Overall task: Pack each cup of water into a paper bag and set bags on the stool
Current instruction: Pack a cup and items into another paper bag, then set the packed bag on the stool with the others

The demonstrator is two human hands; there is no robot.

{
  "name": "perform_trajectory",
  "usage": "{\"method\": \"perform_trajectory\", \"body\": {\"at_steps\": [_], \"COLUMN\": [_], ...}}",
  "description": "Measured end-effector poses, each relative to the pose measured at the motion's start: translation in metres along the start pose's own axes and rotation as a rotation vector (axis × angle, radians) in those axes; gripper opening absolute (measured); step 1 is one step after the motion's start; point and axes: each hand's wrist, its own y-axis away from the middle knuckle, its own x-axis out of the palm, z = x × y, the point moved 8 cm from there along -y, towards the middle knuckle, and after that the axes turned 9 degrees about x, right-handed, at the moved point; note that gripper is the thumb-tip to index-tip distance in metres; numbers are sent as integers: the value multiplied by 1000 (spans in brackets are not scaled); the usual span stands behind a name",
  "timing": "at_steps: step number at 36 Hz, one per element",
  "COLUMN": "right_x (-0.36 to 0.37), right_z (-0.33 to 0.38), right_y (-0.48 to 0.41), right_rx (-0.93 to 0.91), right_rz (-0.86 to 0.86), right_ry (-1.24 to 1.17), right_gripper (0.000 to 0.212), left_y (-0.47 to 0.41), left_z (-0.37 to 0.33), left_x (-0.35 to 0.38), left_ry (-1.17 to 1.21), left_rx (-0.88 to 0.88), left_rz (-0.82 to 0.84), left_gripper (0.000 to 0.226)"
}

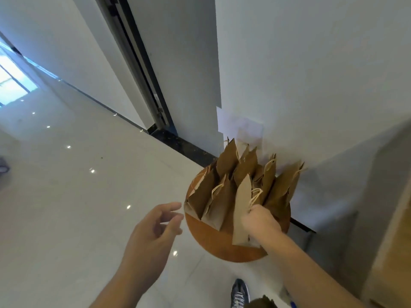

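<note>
**R hand on bag handles at the stool, L hand loose beside it**

R hand (259, 218) is curled into a fist round the pale twine handles (255, 195) of the nearest paper bag (242, 214), forearm reaching in from lower right. That bag stands upright on the front-right part of the stool (213, 238), base on the seat, top folded to a peak. Its side facing the camera is plain light-brown paper.

L hand (151, 232) hangs in the air just left of the stool rim. Its fingers are spread and slightly bent, gripping nothing and touching nothing.

The stool seat is round, orange-brown wood, w/ a bare crescent at the front. The other bags (219, 207) crowd the back and middle of the seat, abt six of them. All are brown kraft w/ twine loops, standing tight together, some leaning on each other. Their tops are closed, so the contents are hidden.

Behind the bags, white paper sheets (242, 127) are stuck low on the wall (311, 74). They are too blurred to read.

A dark skirting strip (182, 143) runs along the wall base. A dark door frame (138, 63) stands to the left of it. The glossy pale floor (66, 196) shows bright light spots. A dark shoe (239, 292) w/ light laces sits at bottom centre. A tan blurred panel (391, 252) fills the right edge.
</note>
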Motion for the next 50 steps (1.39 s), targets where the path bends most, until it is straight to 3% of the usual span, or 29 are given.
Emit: {"method": "perform_trajectory", "body": {"at_steps": [14,19,23,28,31,35,38,39,41,46,48,50], "right_x": [79,100,94,122,110,57,31,10,-45,-180,-218,-233], "right_z": [29,33,22,32,32,21,19,18,14,-27,-75,-135], "right_y": [-112,-124,-123,-132,-123,-109,-71,-52,-7,123,154,163], "right_rx": [263,273,368,341,290,244,227,207,142,-38,-25,108], "right_rz": [221,135,-49,240,262,45,289,287,177,-169,-405,-619], "right_ry": [-413,-504,-286,-335,-376,-234,-150,-144,-218,-734,-870,-888], "right_gripper": [24,23,24,53,76,57,69,69,54,35,22,25], "left_y": [-135,-183,-224,-253,-262,-261,-252,-249,-241,-215,-196,-171], "left_z": [3,16,35,29,24,10,-9,-17,-36,-91,-111,-127], "left_x": [24,34,51,76,95,129,156,165,183,223,237,251], "left_ry": [-76,-137,-171,-145,-131,-140,-147,-150,-149,-154,-140,-124], "left_rx": [94,118,92,153,226,335,421,441,470,588,659,716], "left_rz": [257,424,574,713,773,839,905,932,975,998,1006,1029], "left_gripper": [15,31,22,15,19,19,20,20,20,28,27,24]}}
